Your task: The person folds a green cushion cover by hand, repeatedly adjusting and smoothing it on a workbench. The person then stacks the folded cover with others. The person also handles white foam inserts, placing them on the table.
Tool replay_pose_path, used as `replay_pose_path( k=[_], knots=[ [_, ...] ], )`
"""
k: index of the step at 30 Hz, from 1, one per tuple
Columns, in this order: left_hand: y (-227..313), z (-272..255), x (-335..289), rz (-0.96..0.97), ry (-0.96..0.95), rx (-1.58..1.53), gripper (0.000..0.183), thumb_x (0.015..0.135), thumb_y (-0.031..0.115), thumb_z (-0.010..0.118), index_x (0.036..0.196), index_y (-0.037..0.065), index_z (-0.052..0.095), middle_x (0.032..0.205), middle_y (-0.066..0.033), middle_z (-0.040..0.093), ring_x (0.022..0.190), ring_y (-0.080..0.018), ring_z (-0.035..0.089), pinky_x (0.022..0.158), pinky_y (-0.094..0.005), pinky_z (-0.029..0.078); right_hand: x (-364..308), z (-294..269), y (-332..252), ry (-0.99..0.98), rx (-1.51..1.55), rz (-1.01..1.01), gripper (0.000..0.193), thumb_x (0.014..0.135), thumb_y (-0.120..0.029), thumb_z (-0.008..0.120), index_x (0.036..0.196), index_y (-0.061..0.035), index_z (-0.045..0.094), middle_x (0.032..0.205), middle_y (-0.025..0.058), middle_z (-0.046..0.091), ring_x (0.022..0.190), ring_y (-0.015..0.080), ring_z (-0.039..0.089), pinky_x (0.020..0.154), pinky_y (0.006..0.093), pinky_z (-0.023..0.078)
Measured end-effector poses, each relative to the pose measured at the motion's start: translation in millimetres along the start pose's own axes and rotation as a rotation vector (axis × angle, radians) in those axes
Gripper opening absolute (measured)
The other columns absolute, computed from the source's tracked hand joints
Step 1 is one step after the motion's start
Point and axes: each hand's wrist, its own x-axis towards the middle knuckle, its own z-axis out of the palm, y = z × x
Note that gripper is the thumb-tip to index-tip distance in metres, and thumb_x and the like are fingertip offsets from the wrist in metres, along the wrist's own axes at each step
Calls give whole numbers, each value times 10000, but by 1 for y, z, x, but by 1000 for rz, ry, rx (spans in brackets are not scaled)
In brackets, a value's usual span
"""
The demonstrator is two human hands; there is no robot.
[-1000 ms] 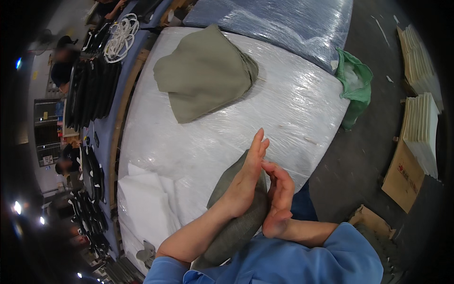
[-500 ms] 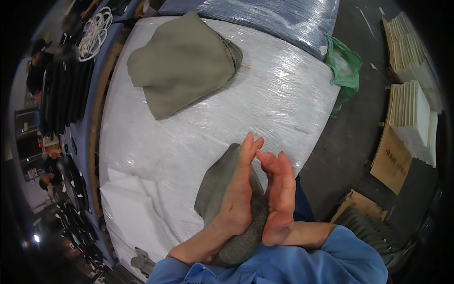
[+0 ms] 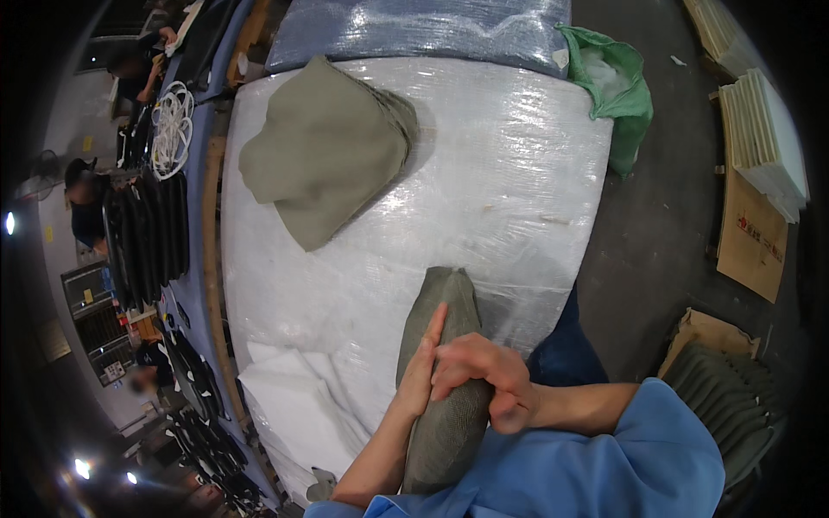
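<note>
while one olive-green cloth piece (image 3: 324,147) already lies folded and loose at the far end of the plastic-wrapped surface (image 3: 518,173), i judge the work on the nearer one only partly done. this second olive-green piece (image 3: 449,380) lies as a long narrow roll at the surface's near edge, its near end running under my blue sleeves. my left hand (image 3: 414,384) rests flat along its left side, fingers (image 3: 432,332) straight and together, gripping nothing. my right hand (image 3: 479,375) sits on top, fingers curled down over the roll, pressing rather than pinching, as far as i can tell.
</note>
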Motion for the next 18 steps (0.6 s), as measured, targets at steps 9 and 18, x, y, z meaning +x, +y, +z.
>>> replay_pose_path(
  k=[9,18],
  knots=[
    [-23,-11,14,7,164,-255,651,1121,437,278,1634,41,217,1673,-176,263,1518,-261,309,1235,-366,256,16,5,27,-43,-10,-34,824,1089,-593,208,1016,38,732,830,111,724,814,321,698,865,411,529],
    [127,-16,-56,150,218,213,746,1012,592,483,1387,-50,537,1373,-227,609,1164,-320,665,1015,-414,515,-10,6,105,74,-159,41,549,1073,-446,366,1203,-2,662,1216,174,678,1182,368,609,1074,477,416]
  ],
)
